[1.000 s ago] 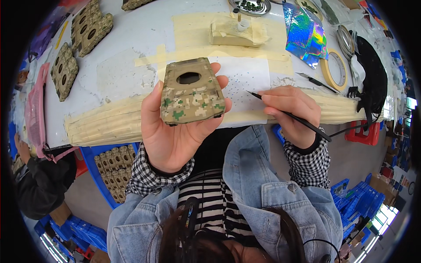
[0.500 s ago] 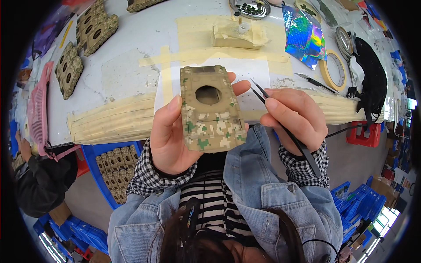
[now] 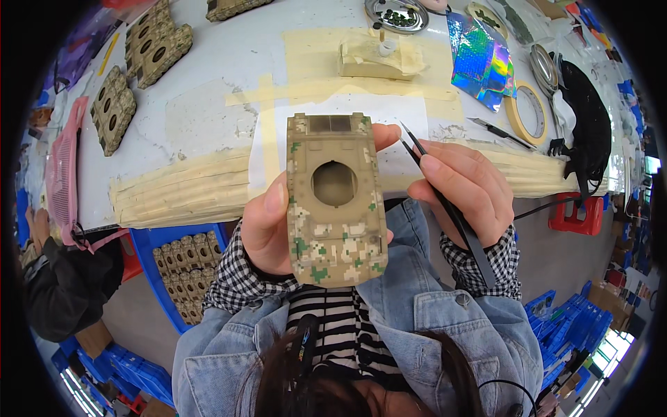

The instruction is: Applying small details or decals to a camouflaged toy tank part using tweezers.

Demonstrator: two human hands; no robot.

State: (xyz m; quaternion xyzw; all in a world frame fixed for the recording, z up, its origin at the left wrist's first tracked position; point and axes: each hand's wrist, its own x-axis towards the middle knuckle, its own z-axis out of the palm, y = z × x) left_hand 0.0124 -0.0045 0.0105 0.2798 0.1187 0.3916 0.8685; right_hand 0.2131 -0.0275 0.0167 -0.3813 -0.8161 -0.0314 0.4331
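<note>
My left hand [image 3: 267,222] grips a camouflage-painted model tank hull [image 3: 336,229] by its sides, with the thumb on the left edge and fingertips showing at the right. The hull's top faces up; a round hole sits in its middle, above tan, green and cream pixel patches. Just right of it, my right hand [image 3: 469,187] pinches black tweezers [image 3: 451,215] whose tips point up and left, slightly apart, close to my left fingertips. I cannot make out anything between the tips. A sheet of white paper [image 3: 406,111] lies on the table behind the hull.
More camouflage hulls [image 3: 111,115] lie at the far left, with several in a blue crate [image 3: 142,260] below. A taped block [image 3: 379,62], a metal dish of small dark parts [image 3: 396,15], holographic pouches [image 3: 479,59], a tape roll [image 3: 526,115] and a craft knife [image 3: 501,131] are farther back.
The hull has come nearer and turned its top more squarely upward. My right hand with the tweezers has shifted slightly.
</note>
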